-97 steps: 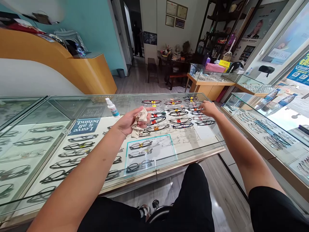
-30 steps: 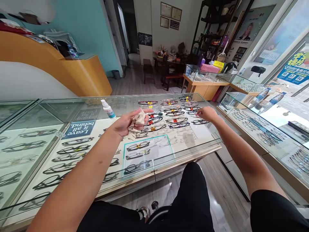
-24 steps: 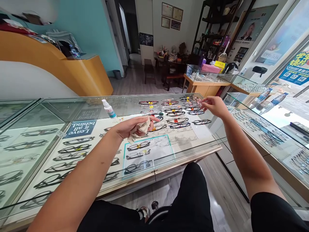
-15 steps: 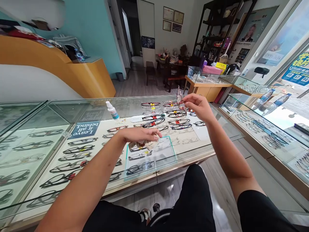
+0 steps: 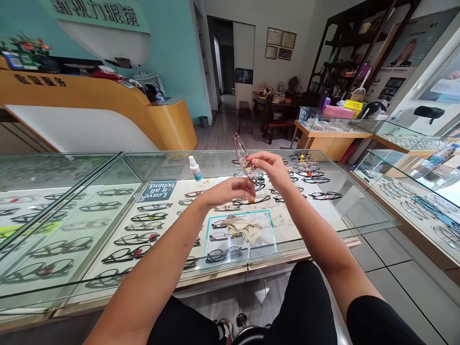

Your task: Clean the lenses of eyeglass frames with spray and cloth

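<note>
In the head view my right hand (image 5: pixel 270 168) pinches a pair of eyeglasses (image 5: pixel 244 158) with thin, clear pinkish frames, held upright above the glass counter. Just below and to the left is my left hand (image 5: pixel 233 190), its fingers loosely curved and apart, close to the lower end of the eyeglasses. Whether those fingertips touch the frame I cannot tell. A crumpled beige cleaning cloth (image 5: pixel 247 229) lies on the countertop beneath my hands. Farther left stands a white spray bottle (image 5: pixel 195 169) with a blue label.
The glass display case (image 5: pixel 309 235) holds rows of eyeglasses under its top. A teal-edged mat (image 5: pixel 273 230) lies around the cloth. Another display case (image 5: pixel 413 191) stands at right, and a wooden reception desk (image 5: pixel 172 124) at back left. My knees are below the counter's front edge.
My left hand has let go of the cloth, which now lies on the counter, and has come nearer the eyeglasses. My right hand has brought the eyeglasses leftward. The view has turned left.
</note>
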`<state>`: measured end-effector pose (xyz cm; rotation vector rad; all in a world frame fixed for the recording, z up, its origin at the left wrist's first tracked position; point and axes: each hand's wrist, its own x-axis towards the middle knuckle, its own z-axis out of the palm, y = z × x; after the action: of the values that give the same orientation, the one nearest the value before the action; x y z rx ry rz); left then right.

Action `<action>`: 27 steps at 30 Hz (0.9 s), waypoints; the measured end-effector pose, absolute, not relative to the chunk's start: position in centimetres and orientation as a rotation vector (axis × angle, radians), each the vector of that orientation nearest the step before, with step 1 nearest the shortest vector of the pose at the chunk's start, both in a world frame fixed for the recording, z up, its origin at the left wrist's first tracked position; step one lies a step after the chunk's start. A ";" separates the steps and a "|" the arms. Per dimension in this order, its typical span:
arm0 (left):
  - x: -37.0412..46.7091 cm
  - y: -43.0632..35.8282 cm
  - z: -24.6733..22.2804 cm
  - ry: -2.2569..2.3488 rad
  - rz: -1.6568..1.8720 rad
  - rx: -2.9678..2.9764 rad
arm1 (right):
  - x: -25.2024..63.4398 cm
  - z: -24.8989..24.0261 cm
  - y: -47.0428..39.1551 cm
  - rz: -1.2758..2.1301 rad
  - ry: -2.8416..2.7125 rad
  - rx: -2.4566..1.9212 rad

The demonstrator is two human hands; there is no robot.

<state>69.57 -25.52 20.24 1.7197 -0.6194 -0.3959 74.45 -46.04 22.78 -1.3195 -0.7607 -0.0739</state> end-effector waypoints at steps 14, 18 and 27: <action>70.8 -25.4 19.4 -0.200 0.200 1.491 | 75.0 19.5 -45.7 0.024 -0.663 -1.361; 70.8 -25.4 19.5 -0.204 0.211 1.489 | 75.4 19.4 -46.0 0.029 -0.585 -1.320; 70.8 -25.0 19.1 -0.188 0.129 1.437 | 75.7 19.3 -45.9 0.286 -0.542 -1.273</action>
<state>70.80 -24.99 19.12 1.4369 -0.1879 0.1286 75.66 -45.88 19.25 -1.2733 -0.5421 0.2855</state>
